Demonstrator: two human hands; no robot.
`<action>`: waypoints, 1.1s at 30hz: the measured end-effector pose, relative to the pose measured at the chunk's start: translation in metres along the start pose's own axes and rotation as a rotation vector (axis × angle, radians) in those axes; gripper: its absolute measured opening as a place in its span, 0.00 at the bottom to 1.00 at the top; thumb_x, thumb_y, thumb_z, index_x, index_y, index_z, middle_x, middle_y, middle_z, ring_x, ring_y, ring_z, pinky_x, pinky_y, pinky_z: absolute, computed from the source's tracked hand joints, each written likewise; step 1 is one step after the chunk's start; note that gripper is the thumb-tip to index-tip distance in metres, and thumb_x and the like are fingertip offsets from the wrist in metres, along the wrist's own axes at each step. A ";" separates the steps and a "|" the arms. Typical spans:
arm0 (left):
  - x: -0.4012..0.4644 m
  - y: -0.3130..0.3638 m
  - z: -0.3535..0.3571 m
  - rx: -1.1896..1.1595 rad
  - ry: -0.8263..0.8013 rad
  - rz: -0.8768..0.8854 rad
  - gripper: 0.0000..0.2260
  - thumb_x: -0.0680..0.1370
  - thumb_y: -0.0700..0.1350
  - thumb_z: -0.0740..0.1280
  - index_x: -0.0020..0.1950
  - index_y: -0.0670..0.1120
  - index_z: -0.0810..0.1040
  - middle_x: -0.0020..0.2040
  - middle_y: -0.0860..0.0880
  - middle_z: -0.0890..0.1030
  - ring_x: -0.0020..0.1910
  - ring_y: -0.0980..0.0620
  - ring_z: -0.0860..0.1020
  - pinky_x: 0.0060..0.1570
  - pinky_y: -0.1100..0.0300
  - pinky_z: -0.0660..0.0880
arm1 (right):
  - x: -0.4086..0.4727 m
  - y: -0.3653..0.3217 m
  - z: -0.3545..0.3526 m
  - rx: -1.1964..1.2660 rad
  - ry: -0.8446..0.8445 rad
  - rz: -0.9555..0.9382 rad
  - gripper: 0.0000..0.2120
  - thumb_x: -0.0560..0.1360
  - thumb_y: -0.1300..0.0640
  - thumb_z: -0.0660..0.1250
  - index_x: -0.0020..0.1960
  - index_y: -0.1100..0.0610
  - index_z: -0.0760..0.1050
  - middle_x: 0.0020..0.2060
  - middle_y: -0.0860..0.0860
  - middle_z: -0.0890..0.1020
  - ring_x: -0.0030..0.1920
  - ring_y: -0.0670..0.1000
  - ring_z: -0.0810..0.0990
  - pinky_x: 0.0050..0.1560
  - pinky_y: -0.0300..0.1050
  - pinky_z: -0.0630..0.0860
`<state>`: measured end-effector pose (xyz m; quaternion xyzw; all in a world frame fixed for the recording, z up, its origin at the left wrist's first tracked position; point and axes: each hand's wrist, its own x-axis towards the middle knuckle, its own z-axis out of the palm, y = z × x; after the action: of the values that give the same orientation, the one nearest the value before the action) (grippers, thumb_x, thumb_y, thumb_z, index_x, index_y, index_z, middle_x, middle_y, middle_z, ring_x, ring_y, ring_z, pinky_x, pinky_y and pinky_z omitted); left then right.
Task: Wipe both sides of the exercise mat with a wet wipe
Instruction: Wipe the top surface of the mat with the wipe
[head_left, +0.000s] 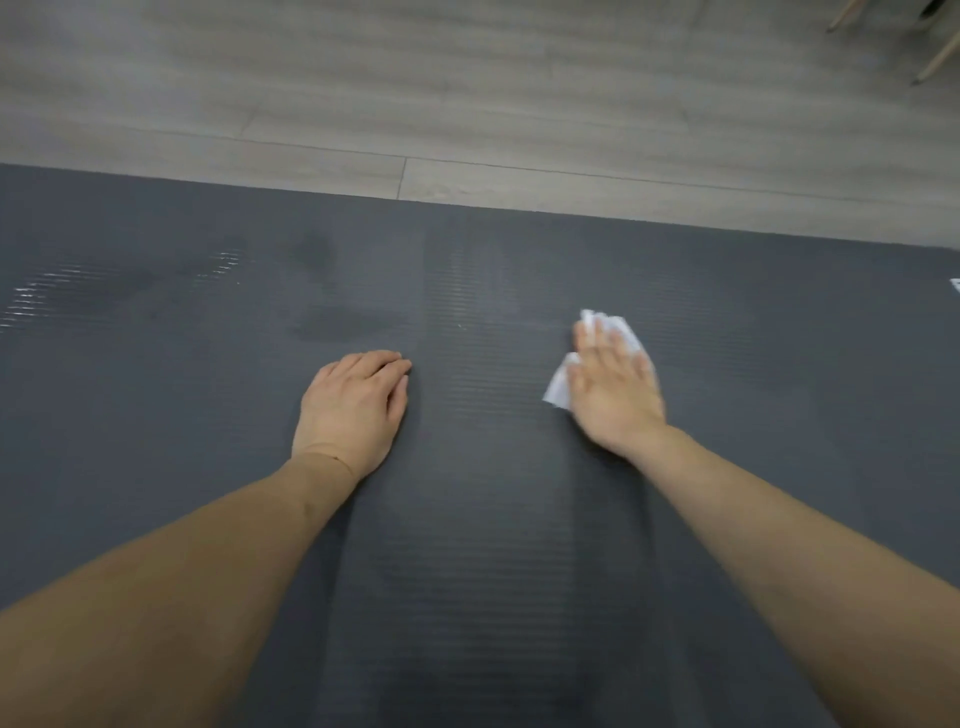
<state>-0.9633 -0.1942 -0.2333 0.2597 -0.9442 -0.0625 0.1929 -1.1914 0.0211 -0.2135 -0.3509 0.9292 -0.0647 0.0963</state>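
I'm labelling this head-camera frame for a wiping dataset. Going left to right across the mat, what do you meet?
Shiny wet patch → left hand resting on the mat → white wet wipe → right hand pressing flat on the wipe.

Feed reads evenly lit, soft, moderately bright, no hard light source I can place. Glare streaks on mat (467, 519) at 9 o'clock, thin bright lines along ribs. Darker damp-looking patches near 10 o'clock, dull, no shine. Faint shadow band beneath each forearm, soft-edged. Right hand (615, 384) and wipe (561, 387) smeared by motion blur; left hand (353, 410) sharper. Floor (467, 93) at 12 o'clock soft, plank grain washed out. Wide-angle bending: mat edge bows, forearms swell toward 5 and 7 o'clock.
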 end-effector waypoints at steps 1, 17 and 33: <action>0.000 0.001 -0.002 0.021 -0.017 -0.029 0.13 0.84 0.47 0.62 0.63 0.48 0.84 0.63 0.50 0.83 0.61 0.45 0.81 0.60 0.49 0.74 | -0.010 0.025 -0.006 0.017 -0.009 0.068 0.28 0.85 0.45 0.38 0.83 0.48 0.36 0.82 0.43 0.37 0.81 0.46 0.37 0.80 0.51 0.38; -0.033 0.064 -0.007 0.055 -0.246 -0.368 0.26 0.84 0.48 0.49 0.84 0.48 0.56 0.84 0.54 0.53 0.83 0.56 0.47 0.82 0.48 0.43 | 0.006 -0.029 0.003 0.044 -0.025 -0.116 0.28 0.86 0.47 0.41 0.84 0.49 0.38 0.82 0.42 0.38 0.82 0.48 0.38 0.80 0.53 0.37; -0.031 0.067 -0.007 0.074 -0.257 -0.380 0.26 0.84 0.48 0.50 0.83 0.46 0.59 0.84 0.53 0.55 0.83 0.55 0.48 0.81 0.46 0.45 | 0.008 -0.078 0.008 0.050 -0.067 -0.114 0.29 0.85 0.48 0.43 0.84 0.53 0.40 0.83 0.45 0.39 0.82 0.54 0.38 0.79 0.60 0.36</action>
<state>-0.9675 -0.1209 -0.2230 0.4295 -0.8968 -0.0957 0.0462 -1.1456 -0.0431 -0.2081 -0.4029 0.9019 -0.0817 0.1325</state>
